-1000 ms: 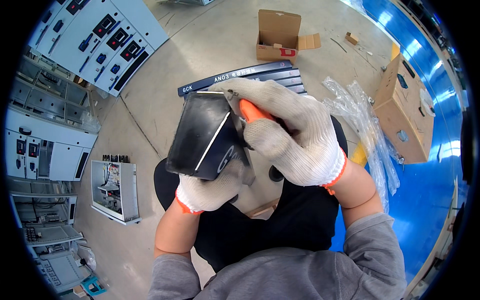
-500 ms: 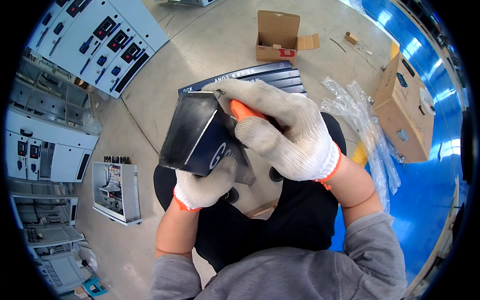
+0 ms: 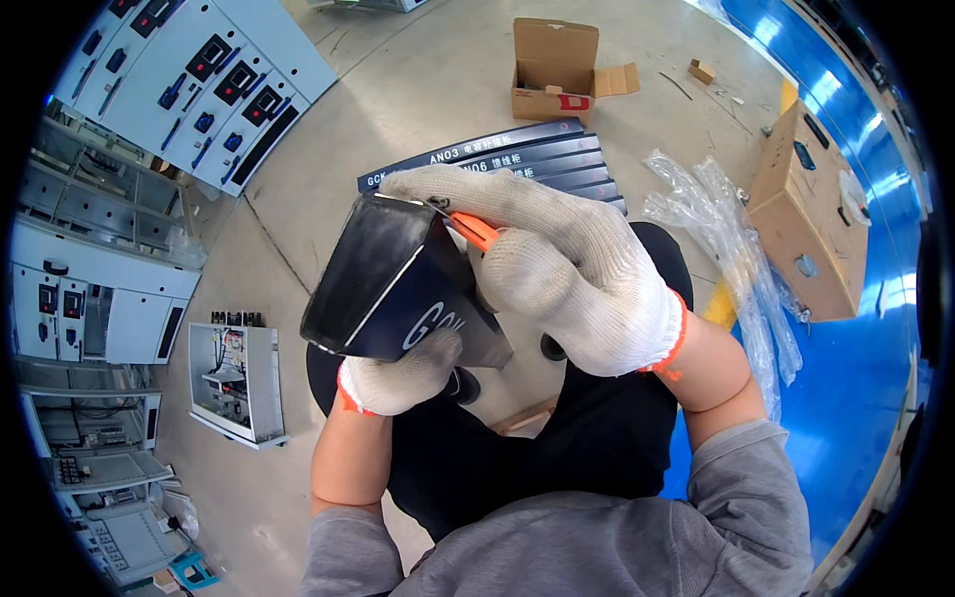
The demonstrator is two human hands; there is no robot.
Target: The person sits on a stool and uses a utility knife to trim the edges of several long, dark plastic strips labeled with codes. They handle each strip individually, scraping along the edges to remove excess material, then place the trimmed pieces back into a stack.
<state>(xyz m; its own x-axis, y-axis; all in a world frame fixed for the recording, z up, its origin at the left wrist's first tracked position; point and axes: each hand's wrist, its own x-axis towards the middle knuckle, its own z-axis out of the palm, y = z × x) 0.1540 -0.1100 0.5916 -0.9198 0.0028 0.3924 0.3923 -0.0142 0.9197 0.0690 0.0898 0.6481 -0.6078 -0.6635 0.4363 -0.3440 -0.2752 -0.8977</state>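
A long dark blue panel (image 3: 393,298) with white lettering and a black, scuffed end face tilts up in front of me, its far end running down between my knees. My left hand (image 3: 408,376), in a pale knit glove with an orange cuff, grips the panel's lower edge. Likewise gloved, my right hand (image 3: 572,259) is closed round an orange-handled hand tool (image 3: 473,230). The tool's tip lies by the panel's upper corner, and my right fingers reach over that edge. The glove hides most of the tool, so its exact kind is unclear.
Several similar dark panels (image 3: 542,154) lie stacked on the floor ahead, with an open cardboard box (image 3: 552,75) behind. To the right are clear plastic wrap (image 3: 721,239) and a wooden crate (image 3: 806,219). Grey cabinets (image 3: 204,85) and an open metal unit (image 3: 234,383) stand left.
The panel's end has shifted slightly left and down with my left hand. My right hand has moved a little lower, and more of the orange handle shows.
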